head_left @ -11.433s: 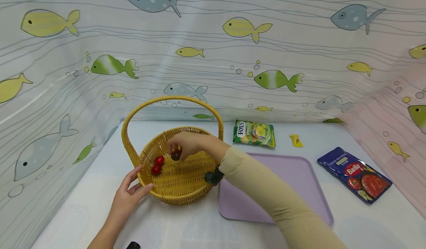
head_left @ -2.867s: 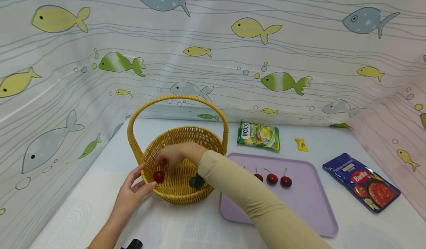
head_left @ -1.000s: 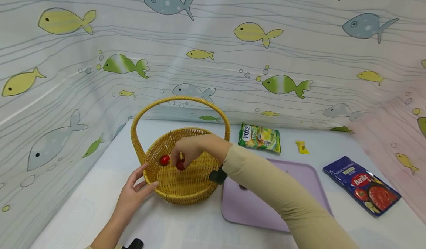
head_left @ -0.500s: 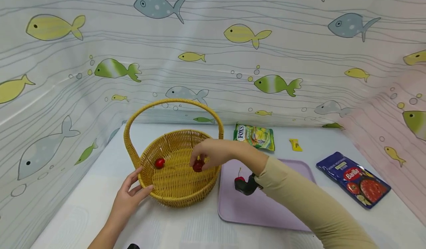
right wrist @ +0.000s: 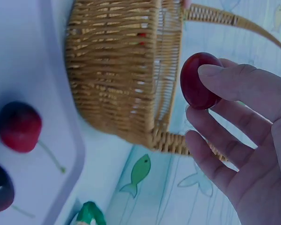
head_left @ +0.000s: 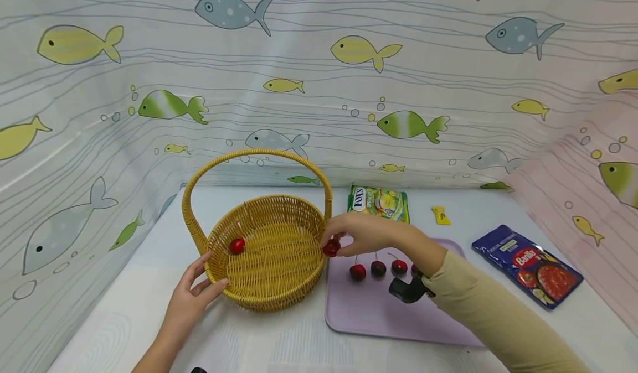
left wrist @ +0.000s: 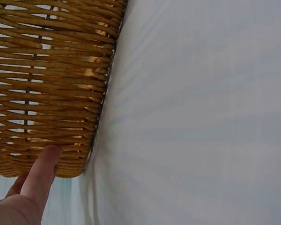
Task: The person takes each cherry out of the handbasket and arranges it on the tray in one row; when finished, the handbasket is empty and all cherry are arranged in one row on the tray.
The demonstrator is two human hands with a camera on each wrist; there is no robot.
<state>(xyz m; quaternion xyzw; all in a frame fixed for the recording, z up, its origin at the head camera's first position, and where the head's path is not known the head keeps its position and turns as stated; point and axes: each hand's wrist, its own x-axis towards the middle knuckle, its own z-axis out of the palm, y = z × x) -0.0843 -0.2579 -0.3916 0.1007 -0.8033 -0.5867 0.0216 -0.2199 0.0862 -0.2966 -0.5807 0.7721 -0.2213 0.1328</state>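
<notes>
Between thumb and fingers, my right hand (head_left: 366,233) pinches a dark red cherry (head_left: 331,248) just past the basket's right rim, above the tray's left part. The right wrist view shows that cherry (right wrist: 196,82) held up beside the wicker wall. My left hand (head_left: 193,294) rests against the front-left rim of the wicker basket (head_left: 269,301), its fingers spread. In the left wrist view one straight finger (left wrist: 46,164) touches the weave from outside. One red cherry (head_left: 237,245) lies inside the basket at the left. Several stemmed cherries (head_left: 358,272) sit in a row on the lilac tray (head_left: 369,315).
Behind the tray lies a green FOX'S candy bag (head_left: 381,202), partly hidden by the right hand. A small yellow wrapped sweet (head_left: 441,216) and a blue Barilla pouch (head_left: 527,265) are to the right. The basket's tall handle (head_left: 259,153) arches overhead.
Cherries have appeared on the tray since the oldest frame. Over the last second my right hand carried a cherry rightward out of the basket. My left hand stayed at the rim.
</notes>
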